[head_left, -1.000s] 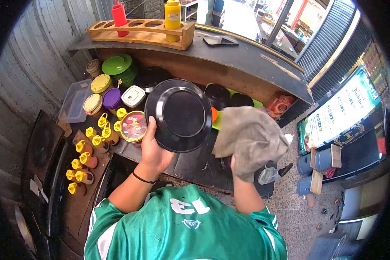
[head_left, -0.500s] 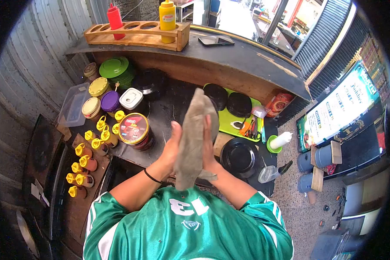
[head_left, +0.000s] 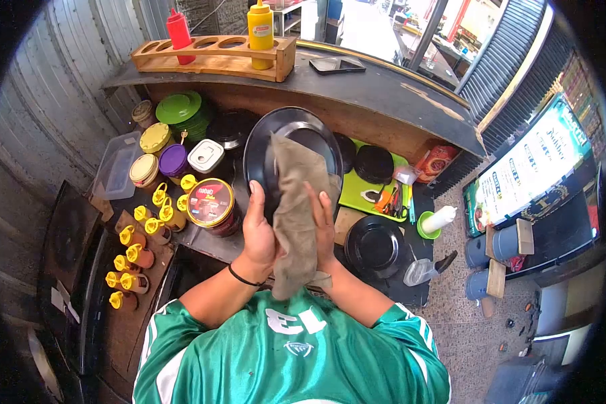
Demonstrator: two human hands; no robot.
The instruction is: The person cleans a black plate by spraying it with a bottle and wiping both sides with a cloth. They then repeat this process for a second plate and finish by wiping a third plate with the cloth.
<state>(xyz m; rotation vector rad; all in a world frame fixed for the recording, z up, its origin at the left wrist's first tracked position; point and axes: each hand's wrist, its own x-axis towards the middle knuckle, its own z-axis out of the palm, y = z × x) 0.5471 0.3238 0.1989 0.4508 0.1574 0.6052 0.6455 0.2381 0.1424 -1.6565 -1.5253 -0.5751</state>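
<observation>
A round black plate is held up in front of my chest, its inner face turned toward me. A grey-brown cloth hangs over the plate and covers its middle and lower part. My left hand grips the plate's lower left side, thumb on the front, with the cloth against the palm. On the other side my right hand presses the cloth to the plate, fingers pointing up. The lower edge of the plate is hidden behind the cloth and hands.
Another black plate rests on the counter at right, below a green tray with black dishes and tools. Several yellow-capped bottles, a round tub and green plates stand left. A wooden rack sits on the ledge.
The plate has swung from nearly edge-on to facing me, so its black face now shows. The cloth has spread across it, and my hands have shifted slightly with it.
</observation>
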